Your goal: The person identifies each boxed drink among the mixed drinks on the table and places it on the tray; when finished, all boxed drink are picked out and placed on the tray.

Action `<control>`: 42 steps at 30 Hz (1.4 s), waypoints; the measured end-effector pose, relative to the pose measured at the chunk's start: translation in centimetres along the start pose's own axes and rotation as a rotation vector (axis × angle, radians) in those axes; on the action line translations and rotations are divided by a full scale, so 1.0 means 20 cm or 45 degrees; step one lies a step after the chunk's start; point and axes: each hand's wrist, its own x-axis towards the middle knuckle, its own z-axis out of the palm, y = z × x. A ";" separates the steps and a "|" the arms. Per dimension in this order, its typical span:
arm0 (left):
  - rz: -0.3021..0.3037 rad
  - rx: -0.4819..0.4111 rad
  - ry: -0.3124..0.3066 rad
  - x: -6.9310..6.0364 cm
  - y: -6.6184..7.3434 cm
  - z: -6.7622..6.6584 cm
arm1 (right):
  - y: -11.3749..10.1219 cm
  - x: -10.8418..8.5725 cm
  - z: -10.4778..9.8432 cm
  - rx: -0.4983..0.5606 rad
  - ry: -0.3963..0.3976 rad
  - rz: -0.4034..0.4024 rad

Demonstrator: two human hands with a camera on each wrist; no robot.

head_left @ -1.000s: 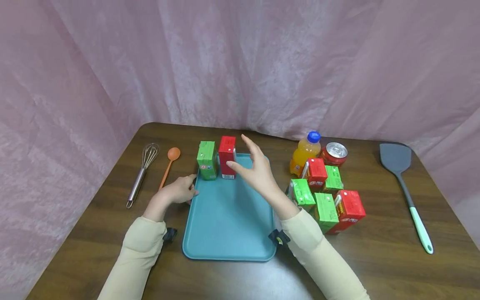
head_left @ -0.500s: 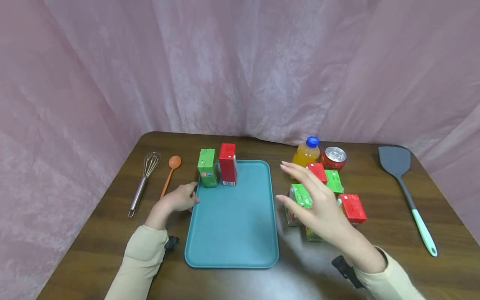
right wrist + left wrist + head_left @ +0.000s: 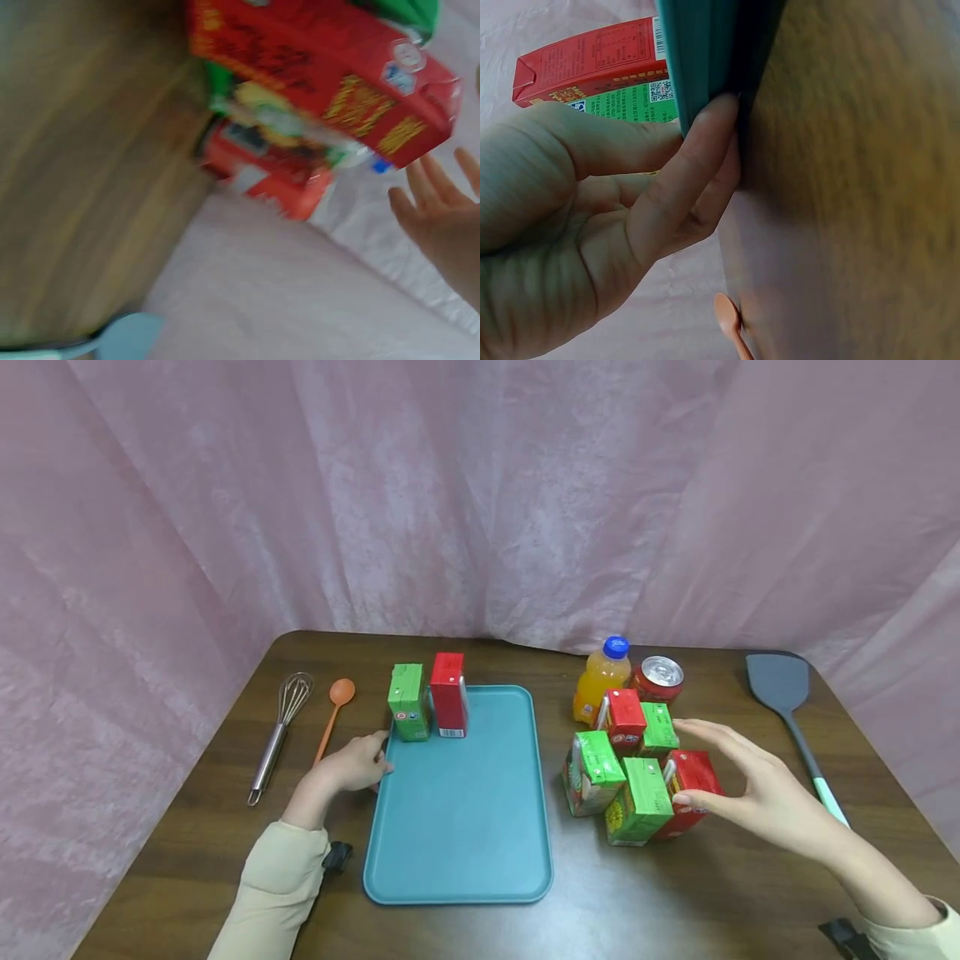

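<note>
My left hand (image 3: 354,764) pinches the left rim of the teal tray (image 3: 459,827); in the left wrist view its thumb and fingers clasp the tray's edge (image 3: 694,67). A green carton (image 3: 408,703) and a red carton (image 3: 450,695) stand at the tray's far left corner. My right hand (image 3: 765,785), thumb and fingers spread, hovers at the right side of the nearer red carton (image 3: 692,772). In the right wrist view the fingers of the right hand (image 3: 442,210) lie near that carton's end (image 3: 337,71); whether they touch it I cannot tell.
Beside that red carton are several green cartons (image 3: 639,797), another red one (image 3: 624,714), an orange drink bottle (image 3: 602,677) and a red can (image 3: 658,678). A spatula (image 3: 780,681) lies at the right, a whisk (image 3: 279,735) and an orange spoon (image 3: 335,710) at the left.
My right hand has moved right from above the tray, across the carton group, to the nearer red carton's right side. My left hand has stayed on the tray rim.
</note>
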 end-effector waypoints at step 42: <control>0.019 -0.009 -0.027 0.00 -0.01 -0.02 | 0.18 -0.10 0.08 0.332 -0.019 0.237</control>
